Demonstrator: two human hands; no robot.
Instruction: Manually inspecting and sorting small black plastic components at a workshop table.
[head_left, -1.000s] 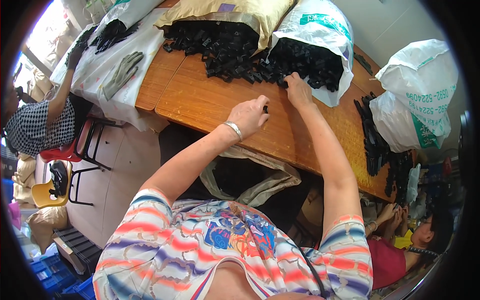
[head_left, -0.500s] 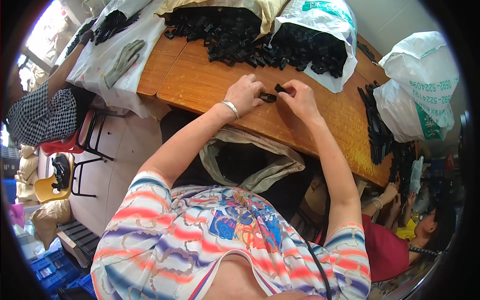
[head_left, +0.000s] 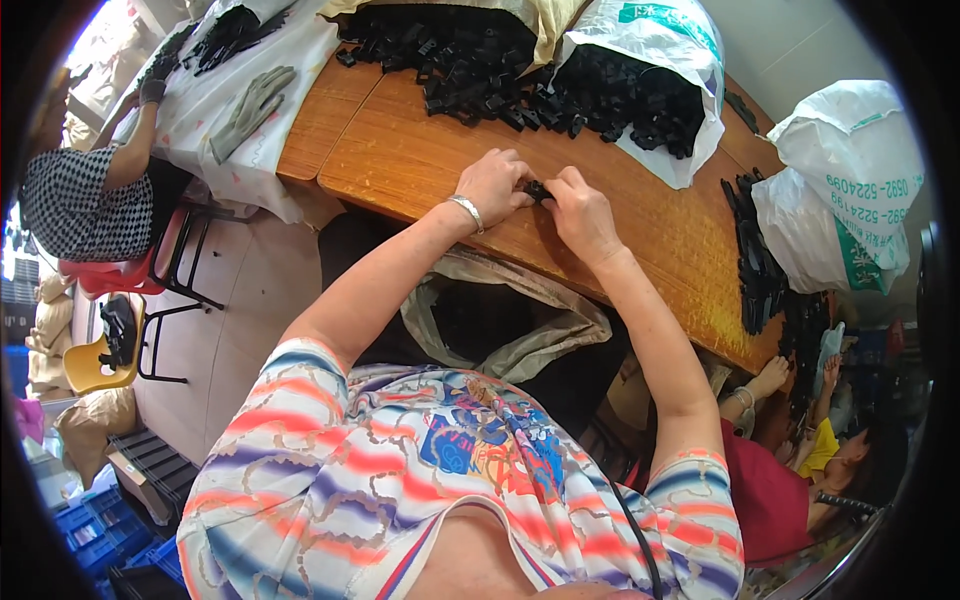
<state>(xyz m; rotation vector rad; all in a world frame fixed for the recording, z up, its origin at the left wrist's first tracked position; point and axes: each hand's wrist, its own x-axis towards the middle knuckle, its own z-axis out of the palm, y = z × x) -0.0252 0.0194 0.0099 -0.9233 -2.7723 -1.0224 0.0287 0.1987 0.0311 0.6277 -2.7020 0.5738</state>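
My left hand (head_left: 495, 187) is closed on a small black plastic part (head_left: 537, 190) just above the wooden table's front edge. From the other side my right hand (head_left: 582, 213) pinches at the same spot. Its fingertips meet the part, and whatever piece they hold is mostly hidden by them. Beyond my hands lies a heap of small black plastic parts (head_left: 440, 60), spilling from a tan sack. A second black heap (head_left: 640, 105) comes out of a white bag right of it. Below the table edge, an open sack (head_left: 590, 325) rests at my lap, dark inside.
The wooden table (head_left: 400, 150) bears long black pieces (head_left: 757, 260) and a white bag (head_left: 845, 190) on the right. A grey glove (head_left: 250, 110) lies on a covered table at left, where a co-worker in checkered clothing (head_left: 85, 200) sits. Other people's hands (head_left: 770, 378) work at right.
My right hand has moved left and its black piece has met the part in my left hand. The co-worker at left has shifted, with the arm reaching along the covered table.
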